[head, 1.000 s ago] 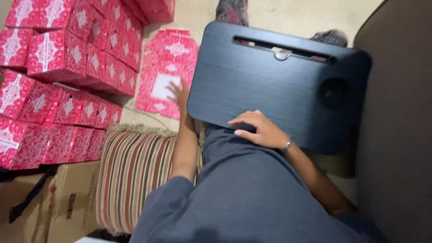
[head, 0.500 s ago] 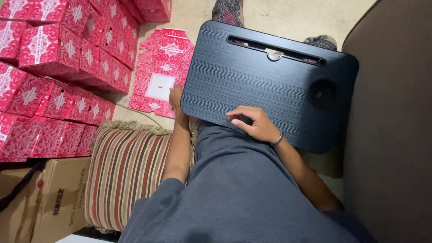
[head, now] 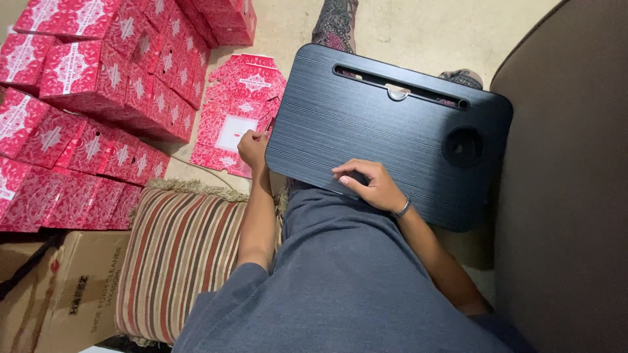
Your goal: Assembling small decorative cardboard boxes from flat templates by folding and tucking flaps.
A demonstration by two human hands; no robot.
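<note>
A black lap tray (head: 366,111) with a slot and a round cup recess rests over my lap. My right hand (head: 369,184) lies on its near edge, fingers curled, a bracelet at the wrist. To the tray's left, my left hand (head: 252,146) reaches down onto a stack of flat, unfolded red patterned cartons (head: 239,111) on the floor, fingers pinching the top carton's edge.
Stacks of assembled red patterned boxes (head: 98,91) fill the left side. A striped cushion (head: 180,255) lies beside my left arm, a brown cardboard box (head: 59,294) at lower left. A dark sofa (head: 569,196) stands on the right, beige floor beyond.
The view has shifted and come closer. My left hand has stayed at the flat cartons and now pinches the top one's edge. My right hand stays on the tray's near edge.
</note>
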